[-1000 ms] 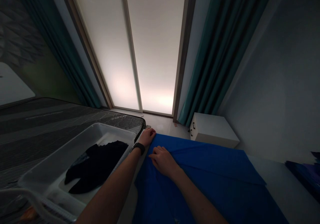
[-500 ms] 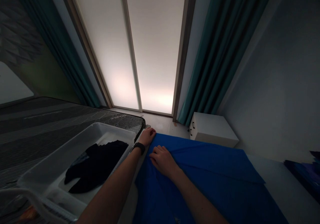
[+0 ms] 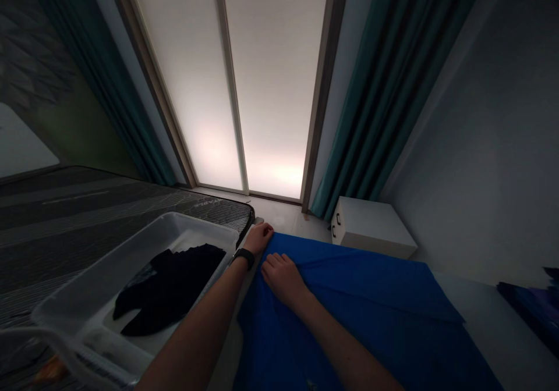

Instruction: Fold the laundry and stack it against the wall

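Note:
A wide blue cloth (image 3: 371, 286), possibly a garment, is spread over a white surface, with shallow creases across it. At its far left corner my left hand (image 3: 258, 238), with a dark band on the wrist, has its fingers closed on the edge. My right hand (image 3: 283, 276) rests palm down on the cloth just nearer and to the right, its fingers slightly bent and nothing visibly gripped. Left of my left forearm stands a translucent plastic bin (image 3: 87, 269) with dark clothing (image 3: 174, 286) lying inside.
The bin stands on a dark grey mattress (image 3: 131, 196) at the left. A white drawer cabinet (image 3: 373, 222) is beyond the cloth, near the teal curtain (image 3: 375, 117). Dark folded fabric (image 3: 530, 309) lies at the far right. Frosted sliding doors (image 3: 271, 88) stand ahead.
Both hands stay in nearly the same places on the cloth. The fingers of my right hand have shifted only slightly, and the view has moved a little.

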`<state>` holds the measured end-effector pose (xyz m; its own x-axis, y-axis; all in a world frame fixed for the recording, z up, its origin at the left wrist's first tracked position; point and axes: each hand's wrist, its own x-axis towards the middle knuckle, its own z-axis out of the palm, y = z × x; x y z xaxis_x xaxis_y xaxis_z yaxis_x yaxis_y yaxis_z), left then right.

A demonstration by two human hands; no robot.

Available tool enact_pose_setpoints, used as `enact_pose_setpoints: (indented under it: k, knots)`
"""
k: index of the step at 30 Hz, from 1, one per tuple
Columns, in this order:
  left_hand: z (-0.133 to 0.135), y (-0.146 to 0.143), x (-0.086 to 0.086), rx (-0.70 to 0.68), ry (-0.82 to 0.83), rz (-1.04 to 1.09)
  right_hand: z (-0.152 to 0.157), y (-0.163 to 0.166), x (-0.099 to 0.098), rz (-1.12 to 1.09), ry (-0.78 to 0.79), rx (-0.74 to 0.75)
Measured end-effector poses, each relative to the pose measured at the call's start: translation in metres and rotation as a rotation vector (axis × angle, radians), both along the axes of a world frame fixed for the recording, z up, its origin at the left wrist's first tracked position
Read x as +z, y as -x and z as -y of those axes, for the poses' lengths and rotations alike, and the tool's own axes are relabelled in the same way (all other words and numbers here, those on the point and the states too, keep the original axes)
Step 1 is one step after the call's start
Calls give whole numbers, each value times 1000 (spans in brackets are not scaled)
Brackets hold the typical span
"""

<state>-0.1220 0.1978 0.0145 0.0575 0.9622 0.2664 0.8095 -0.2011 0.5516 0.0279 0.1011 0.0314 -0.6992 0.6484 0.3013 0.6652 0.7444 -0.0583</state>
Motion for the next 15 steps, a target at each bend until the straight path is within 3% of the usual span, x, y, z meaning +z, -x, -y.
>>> enact_pose_setpoints:
  k: [7,15]
  knots:
    - [1,0,2,-2,-4,-3,6,-6,8,5,56,27]
    - [2,-2,4,7,-18,-19,23,-56,12,-62,101,23]
